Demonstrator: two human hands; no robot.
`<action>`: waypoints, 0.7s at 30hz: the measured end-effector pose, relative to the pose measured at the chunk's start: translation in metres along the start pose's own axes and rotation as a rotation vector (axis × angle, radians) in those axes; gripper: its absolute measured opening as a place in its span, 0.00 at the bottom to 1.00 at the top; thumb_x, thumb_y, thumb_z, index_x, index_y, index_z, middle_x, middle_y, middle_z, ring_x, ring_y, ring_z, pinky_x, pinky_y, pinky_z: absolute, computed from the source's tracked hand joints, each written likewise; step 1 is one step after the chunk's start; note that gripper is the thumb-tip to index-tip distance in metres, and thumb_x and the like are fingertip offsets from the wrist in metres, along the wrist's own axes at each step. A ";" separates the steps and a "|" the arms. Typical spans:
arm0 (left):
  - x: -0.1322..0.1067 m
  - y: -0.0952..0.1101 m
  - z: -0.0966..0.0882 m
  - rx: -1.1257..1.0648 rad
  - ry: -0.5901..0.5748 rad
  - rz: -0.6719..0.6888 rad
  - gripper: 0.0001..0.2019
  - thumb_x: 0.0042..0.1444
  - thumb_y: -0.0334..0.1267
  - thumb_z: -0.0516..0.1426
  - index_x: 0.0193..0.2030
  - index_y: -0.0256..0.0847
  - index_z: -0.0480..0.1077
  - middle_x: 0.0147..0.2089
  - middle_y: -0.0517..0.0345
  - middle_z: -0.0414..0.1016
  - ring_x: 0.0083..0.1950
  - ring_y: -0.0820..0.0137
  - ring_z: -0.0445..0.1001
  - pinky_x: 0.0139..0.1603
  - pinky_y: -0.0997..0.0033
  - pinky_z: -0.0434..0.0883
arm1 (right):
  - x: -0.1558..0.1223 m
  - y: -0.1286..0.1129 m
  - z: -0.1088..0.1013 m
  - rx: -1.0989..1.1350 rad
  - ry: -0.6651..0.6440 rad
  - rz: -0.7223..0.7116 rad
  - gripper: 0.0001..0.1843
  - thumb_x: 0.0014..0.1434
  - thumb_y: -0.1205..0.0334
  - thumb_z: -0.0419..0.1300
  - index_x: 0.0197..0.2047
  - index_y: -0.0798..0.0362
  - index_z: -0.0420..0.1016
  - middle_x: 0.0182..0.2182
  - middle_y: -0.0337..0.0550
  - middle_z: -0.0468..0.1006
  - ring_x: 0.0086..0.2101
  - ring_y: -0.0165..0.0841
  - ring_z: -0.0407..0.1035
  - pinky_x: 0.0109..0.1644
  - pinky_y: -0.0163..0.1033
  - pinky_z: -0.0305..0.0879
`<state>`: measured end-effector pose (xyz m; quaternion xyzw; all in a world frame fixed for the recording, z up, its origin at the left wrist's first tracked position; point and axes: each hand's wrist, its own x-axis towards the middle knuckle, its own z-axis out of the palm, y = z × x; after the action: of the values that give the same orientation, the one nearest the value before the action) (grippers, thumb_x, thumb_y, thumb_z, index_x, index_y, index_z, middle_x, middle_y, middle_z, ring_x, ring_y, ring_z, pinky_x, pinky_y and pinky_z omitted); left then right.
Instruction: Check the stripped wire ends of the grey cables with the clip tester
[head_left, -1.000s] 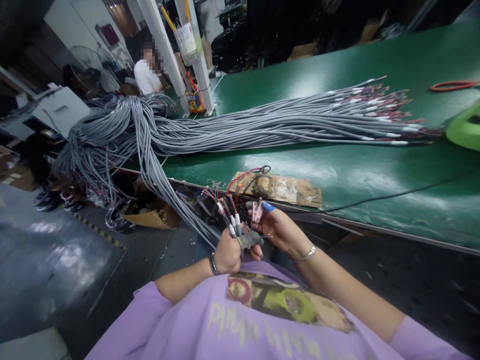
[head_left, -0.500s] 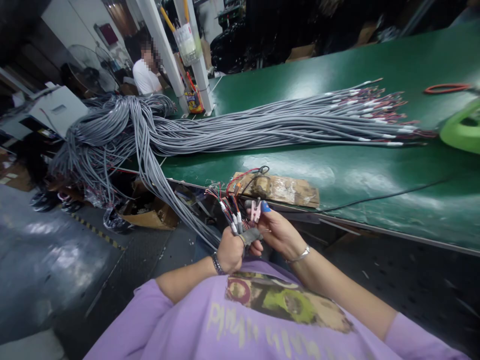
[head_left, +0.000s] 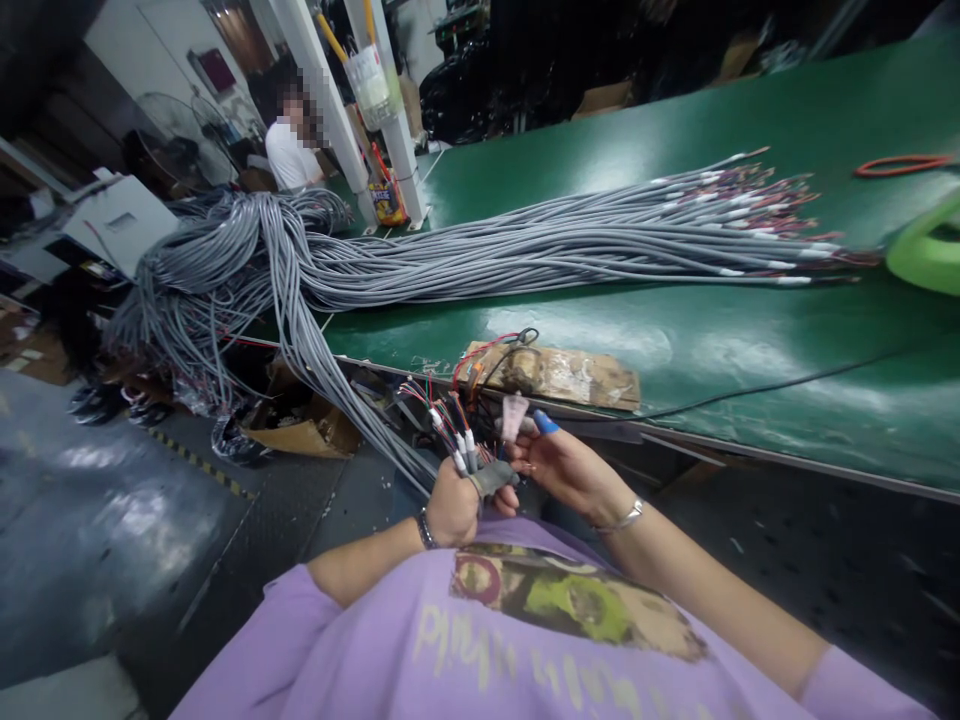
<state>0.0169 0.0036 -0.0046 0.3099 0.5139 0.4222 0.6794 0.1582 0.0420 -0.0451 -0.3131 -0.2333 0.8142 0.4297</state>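
Observation:
My left hand (head_left: 454, 505) is closed around a bunch of grey cables (head_left: 367, 430), with a dark grey covering on its thumb. Above that fist stick up the cable ends (head_left: 457, 435), with white bands and thin coloured wires fanned apart. Close by on the right, my right hand (head_left: 574, 470) has a blue cover (head_left: 546, 423) on its thumb. Its fingers are bent around a small pink clip (head_left: 514, 415), which is blurred. Some fingertips of this hand are hidden near the wires.
A thick row of grey cables (head_left: 480, 255) lies along the green table (head_left: 712, 360). At the edge sits a worn wooden board (head_left: 592, 380) with red and black leads. A bright green object (head_left: 930, 250) is at right. A person in white (head_left: 289, 155) is behind a post.
My right hand has shifted slightly right, and the pink clip in it has turned and blurred. My left hand and the wire ends have moved a little left.

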 end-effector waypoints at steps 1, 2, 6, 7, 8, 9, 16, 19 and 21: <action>0.000 -0.001 -0.001 0.000 -0.002 -0.003 0.24 0.29 0.56 0.68 0.19 0.36 0.67 0.14 0.58 0.70 0.14 0.74 0.65 0.17 0.73 0.65 | -0.003 -0.001 0.000 -0.018 -0.009 0.013 0.21 0.42 0.44 0.70 0.30 0.51 0.75 0.25 0.38 0.75 0.26 0.29 0.65 0.31 0.35 0.62; 0.000 -0.001 -0.001 0.002 -0.008 -0.006 0.25 0.29 0.56 0.68 0.19 0.36 0.67 0.14 0.57 0.70 0.14 0.75 0.65 0.17 0.73 0.65 | -0.006 -0.002 0.000 -0.039 -0.016 0.026 0.20 0.42 0.46 0.71 0.31 0.52 0.76 0.25 0.38 0.75 0.25 0.29 0.65 0.31 0.36 0.62; 0.001 -0.002 -0.001 0.017 -0.025 -0.006 0.25 0.29 0.56 0.69 0.18 0.36 0.66 0.15 0.57 0.70 0.14 0.75 0.64 0.17 0.73 0.64 | -0.014 -0.010 0.006 -0.104 -0.030 0.058 0.20 0.39 0.47 0.73 0.27 0.53 0.74 0.23 0.37 0.74 0.23 0.27 0.64 0.29 0.35 0.60; 0.001 -0.002 0.000 0.017 -0.022 -0.003 0.25 0.29 0.56 0.69 0.18 0.36 0.66 0.14 0.57 0.70 0.14 0.75 0.64 0.17 0.73 0.64 | -0.014 -0.013 0.008 -0.112 -0.028 0.061 0.21 0.38 0.46 0.73 0.26 0.53 0.73 0.22 0.37 0.73 0.23 0.27 0.63 0.28 0.35 0.59; 0.001 -0.001 0.000 0.015 -0.016 0.002 0.25 0.28 0.56 0.69 0.18 0.36 0.67 0.14 0.57 0.70 0.14 0.75 0.65 0.17 0.73 0.64 | -0.013 -0.014 0.011 -0.119 -0.021 0.059 0.22 0.38 0.44 0.73 0.25 0.53 0.73 0.21 0.37 0.72 0.22 0.27 0.62 0.28 0.35 0.59; 0.002 0.000 0.001 0.009 -0.009 0.007 0.25 0.28 0.56 0.69 0.18 0.36 0.67 0.14 0.57 0.70 0.14 0.75 0.65 0.17 0.74 0.64 | -0.011 -0.016 0.014 -0.127 -0.007 0.052 0.24 0.38 0.42 0.72 0.25 0.53 0.73 0.20 0.36 0.71 0.22 0.27 0.61 0.27 0.34 0.58; 0.004 0.005 0.005 -0.017 0.005 0.045 0.23 0.31 0.54 0.68 0.21 0.36 0.68 0.15 0.58 0.70 0.15 0.75 0.66 0.17 0.74 0.64 | 0.004 -0.013 0.023 -0.431 0.221 -0.238 0.31 0.40 0.28 0.63 0.21 0.51 0.69 0.17 0.35 0.64 0.21 0.28 0.55 0.26 0.36 0.54; 0.007 0.004 0.006 -0.019 0.017 0.038 0.23 0.31 0.54 0.68 0.20 0.36 0.68 0.15 0.58 0.70 0.14 0.75 0.65 0.17 0.74 0.64 | 0.003 -0.010 0.023 -0.583 0.359 -0.441 0.32 0.43 0.26 0.59 0.18 0.51 0.66 0.17 0.37 0.64 0.22 0.29 0.56 0.27 0.38 0.56; 0.008 0.004 0.007 -0.023 0.030 0.027 0.23 0.29 0.54 0.68 0.20 0.37 0.67 0.14 0.59 0.69 0.14 0.75 0.64 0.17 0.75 0.63 | 0.002 -0.007 0.024 -0.550 0.324 -0.452 0.32 0.44 0.26 0.57 0.19 0.51 0.67 0.17 0.37 0.65 0.21 0.29 0.57 0.26 0.37 0.57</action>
<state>0.0233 0.0128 -0.0028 0.3025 0.5148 0.4418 0.6696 0.1439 0.0449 -0.0242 -0.4820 -0.4350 0.5460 0.5294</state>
